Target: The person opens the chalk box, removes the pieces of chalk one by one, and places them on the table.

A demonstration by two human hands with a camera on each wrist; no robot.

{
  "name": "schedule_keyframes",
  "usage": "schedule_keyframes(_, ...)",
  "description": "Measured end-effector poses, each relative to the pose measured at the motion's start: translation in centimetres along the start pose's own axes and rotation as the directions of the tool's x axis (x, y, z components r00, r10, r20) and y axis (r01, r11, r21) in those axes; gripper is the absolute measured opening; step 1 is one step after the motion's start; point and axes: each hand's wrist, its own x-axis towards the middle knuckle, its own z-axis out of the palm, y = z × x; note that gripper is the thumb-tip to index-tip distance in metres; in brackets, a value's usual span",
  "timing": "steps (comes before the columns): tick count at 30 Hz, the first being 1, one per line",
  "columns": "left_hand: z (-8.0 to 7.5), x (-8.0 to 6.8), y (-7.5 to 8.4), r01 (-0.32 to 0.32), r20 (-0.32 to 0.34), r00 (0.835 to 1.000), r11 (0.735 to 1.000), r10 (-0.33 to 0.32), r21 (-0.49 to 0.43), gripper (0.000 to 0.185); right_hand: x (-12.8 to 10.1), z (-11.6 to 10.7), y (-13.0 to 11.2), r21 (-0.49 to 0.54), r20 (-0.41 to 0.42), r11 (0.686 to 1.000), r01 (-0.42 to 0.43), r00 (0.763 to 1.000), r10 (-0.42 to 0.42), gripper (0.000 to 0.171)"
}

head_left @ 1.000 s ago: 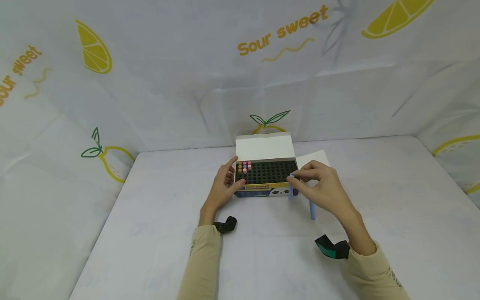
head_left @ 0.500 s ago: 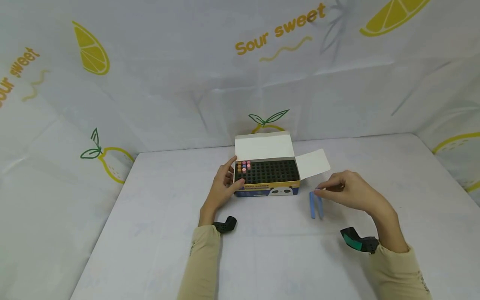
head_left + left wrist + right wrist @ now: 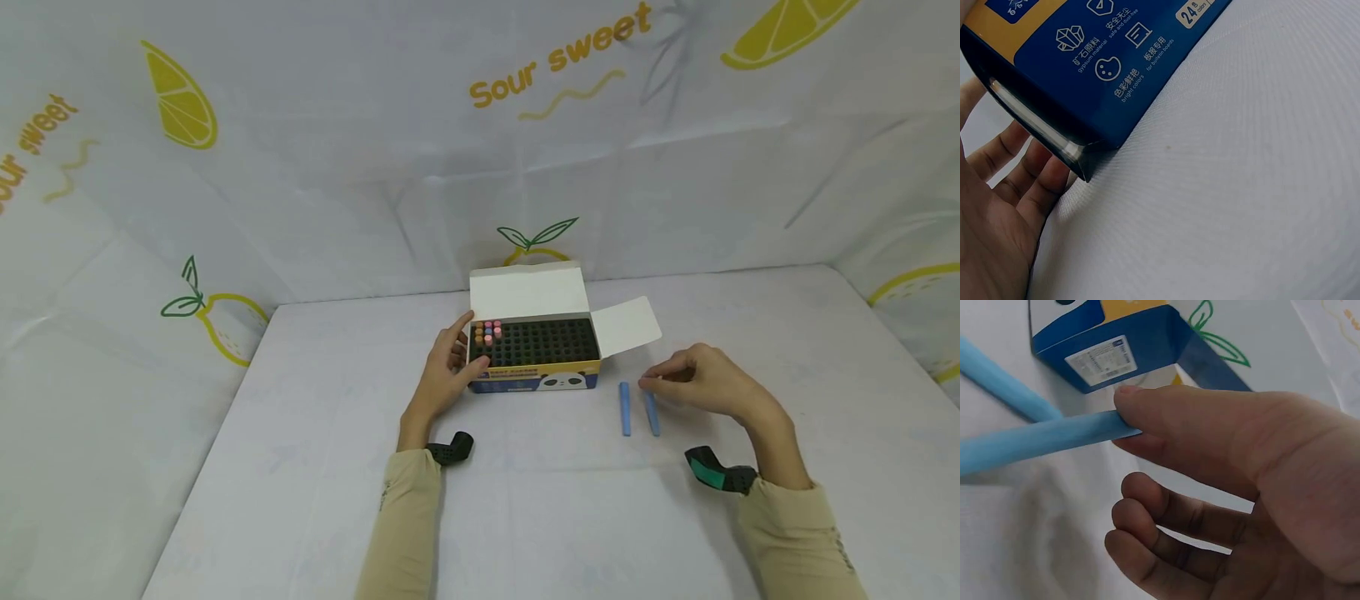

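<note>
- Your right hand (image 3: 708,385) pinches one end of a blue chalk (image 3: 652,413) between thumb and forefinger; the wrist view shows this grip clamped on it, with the other fingers loosely curled below.
- This chalk lies on the bench (image 3: 525,500), to the right of the box (image 3: 536,367).
- A second blue chalk (image 3: 625,408) lies just beside the first one, on its left, almost parallel. From the head view the two are apart.
- Your left hand (image 3: 450,371) rests against the left end of the box, with the thumb at the front corner and the fingers relaxed along the side; its grip is apart, not clamped.
- The box stands open, its lid (image 3: 527,292) is folded up behind and a side flap (image 3: 626,325) points to the right.
- A few pink and orange chalks (image 3: 487,332) stand in the back left corner of the black grid.
</note>
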Motion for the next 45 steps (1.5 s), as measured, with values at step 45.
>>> schedule_keyframes(45, -1.2, -1.0, 4.8, 0.018, 0.031, 0.999, 1.0, -0.017, -0.012, 0.071, 0.9, 2.0, 1.8, -0.058, -0.068, 0.997, -0.06, 0.996, 0.056, 0.026)
